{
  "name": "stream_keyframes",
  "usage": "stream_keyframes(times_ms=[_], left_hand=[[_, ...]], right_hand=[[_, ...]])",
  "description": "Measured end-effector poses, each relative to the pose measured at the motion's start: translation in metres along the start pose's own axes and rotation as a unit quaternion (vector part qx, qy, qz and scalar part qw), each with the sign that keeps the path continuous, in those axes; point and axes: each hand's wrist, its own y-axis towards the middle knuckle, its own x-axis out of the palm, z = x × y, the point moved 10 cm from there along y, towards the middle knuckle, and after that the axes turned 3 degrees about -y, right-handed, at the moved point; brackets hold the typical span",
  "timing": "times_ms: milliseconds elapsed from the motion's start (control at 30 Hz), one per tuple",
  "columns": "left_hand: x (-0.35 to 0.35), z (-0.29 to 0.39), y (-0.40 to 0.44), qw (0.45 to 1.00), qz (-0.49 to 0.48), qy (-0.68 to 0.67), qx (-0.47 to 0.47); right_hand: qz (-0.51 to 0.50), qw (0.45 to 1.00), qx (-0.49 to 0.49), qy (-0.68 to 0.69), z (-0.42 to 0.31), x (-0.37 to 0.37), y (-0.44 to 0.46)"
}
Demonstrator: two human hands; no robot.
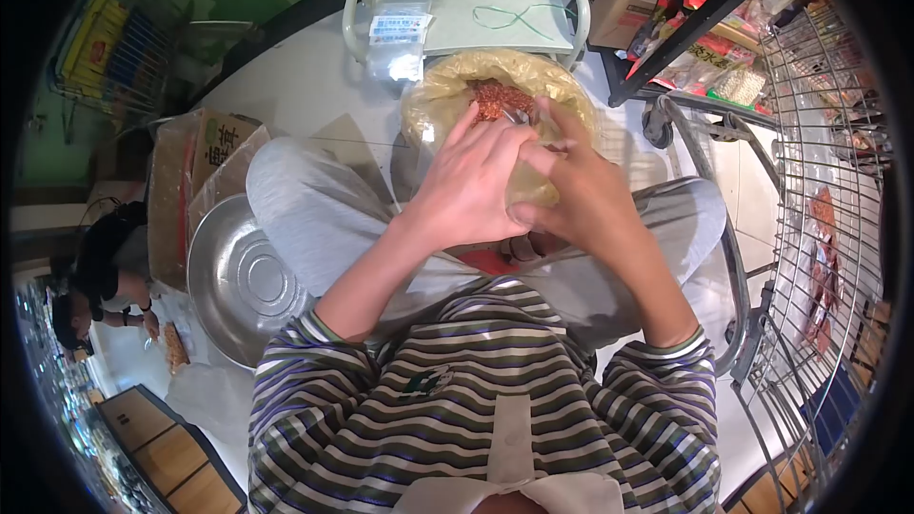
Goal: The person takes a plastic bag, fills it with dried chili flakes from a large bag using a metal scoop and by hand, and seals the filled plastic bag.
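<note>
My left hand [468,181] and my right hand [586,188] meet in front of me, over the near side of a large yellowish plastic bag [428,100]. The bag stands with its mouth wide, and red crushed chili-like flakes [497,100] show inside. Curled fingers on my left hand hide whatever is in them. On my right hand the fingers are bent but apart, slightly blurred, and their tips touch the left hand. A small shiny piece [516,117] shows just beyond the fingers; I cannot tell whether it is metal or clear plastic.
Clear packets with blue-and-white labels [398,30] and a green string [514,21] lie on a pale seat ahead. A metal basin [252,276] and cardboard box [190,190] stand left. A wire cart [828,152] is right. Another person [109,266] is at far left.
</note>
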Motion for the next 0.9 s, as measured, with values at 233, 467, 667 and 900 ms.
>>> stream_keyframes(times_ms=[233,467,667,900], left_hand=[[0.005,-0.018,-0.038,0.994,0.029,0.000,-0.102],[0.015,-0.008,-0.049,0.987,0.076,0.024,-0.137],[0.028,-0.013,-0.035,0.998,0.046,-0.024,-0.041],[0.047,-0.067,0.028,1.000,-0.003,0.010,0.023]], right_hand=[[-0.062,0.995,-0.065,-0.035,-0.010,0.037,0.009],[-0.125,0.989,-0.050,0.057,0.001,0.056,0.004],[-0.125,0.991,-0.021,0.042,0.025,0.054,0.007],[-0.075,0.995,0.000,0.069,0.054,0.045,0.056]])
